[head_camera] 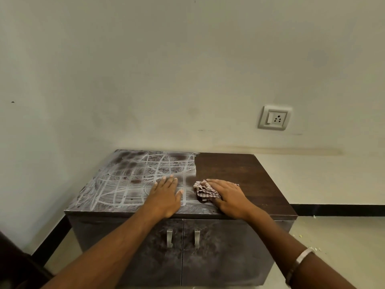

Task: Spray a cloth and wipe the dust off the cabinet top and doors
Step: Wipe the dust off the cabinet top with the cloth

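A low dark wooden cabinet (245,174) stands against the wall. The left part of its top is covered in white dust with finger streaks; the right part is bare dark wood. My right hand (229,197) lies flat with straight fingers on a crumpled checked cloth (203,190), pressing it onto the top near the border between dust and bare wood. My left hand (164,195) rests flat, fingers straight, on the dusty part just left of the cloth. Two dusty doors (225,253) with metal handles (169,237) face me. No spray bottle is in view.
A wall socket (275,117) sits on the wall above the cabinet's right side. Pale floor with small crumbs (312,247) lies to the right. A dark object (18,265) fills the lower left corner. A black skirting runs along the wall.
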Action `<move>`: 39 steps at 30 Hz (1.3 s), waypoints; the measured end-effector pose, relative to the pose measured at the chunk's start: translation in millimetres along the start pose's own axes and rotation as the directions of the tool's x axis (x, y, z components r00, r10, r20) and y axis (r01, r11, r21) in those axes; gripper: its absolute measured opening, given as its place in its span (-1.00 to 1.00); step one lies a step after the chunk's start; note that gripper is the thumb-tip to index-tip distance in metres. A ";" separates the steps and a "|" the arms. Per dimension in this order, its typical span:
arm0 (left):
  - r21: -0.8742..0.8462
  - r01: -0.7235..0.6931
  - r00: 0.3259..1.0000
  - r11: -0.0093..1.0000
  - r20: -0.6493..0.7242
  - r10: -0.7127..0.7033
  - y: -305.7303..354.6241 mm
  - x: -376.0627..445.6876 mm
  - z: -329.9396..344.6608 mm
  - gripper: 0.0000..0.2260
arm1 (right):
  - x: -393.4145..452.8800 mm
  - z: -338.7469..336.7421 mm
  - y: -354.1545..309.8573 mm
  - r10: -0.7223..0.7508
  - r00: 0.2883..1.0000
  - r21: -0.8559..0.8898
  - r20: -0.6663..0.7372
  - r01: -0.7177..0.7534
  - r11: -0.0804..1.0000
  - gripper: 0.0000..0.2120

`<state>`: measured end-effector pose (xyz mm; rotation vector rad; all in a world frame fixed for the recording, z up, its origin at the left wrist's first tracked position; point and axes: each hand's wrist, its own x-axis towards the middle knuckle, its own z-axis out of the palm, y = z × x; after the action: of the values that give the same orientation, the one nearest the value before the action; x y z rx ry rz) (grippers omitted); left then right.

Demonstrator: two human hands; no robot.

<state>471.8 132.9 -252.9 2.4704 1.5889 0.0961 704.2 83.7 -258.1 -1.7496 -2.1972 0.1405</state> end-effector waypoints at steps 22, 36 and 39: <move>-0.020 0.035 0.999 0.999 -0.025 -0.035 -20.1 -7.4 -0.8 -0.47 | -26.6 7.6 -29.3 -0.130 0.991 0.001 0.004 0.130 0.991 -0.47; -0.021 0.042 0.999 0.999 -0.015 -0.043 -29.0 -17.5 -4.0 -0.47 | -27.4 14.8 -44.4 -0.154 0.988 0.020 -0.005 0.154 0.988 -0.50; -0.021 0.052 0.998 0.998 -0.024 -0.053 -34.5 -16.2 -5.6 -0.47 | -23.7 11.1 -44.1 -0.122 0.992 0.006 -0.013 0.122 0.993 -0.50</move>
<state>433.3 132.8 -253.6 2.4195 1.6532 0.1335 664.3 51.7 -260.9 -1.6033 -2.2842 0.1069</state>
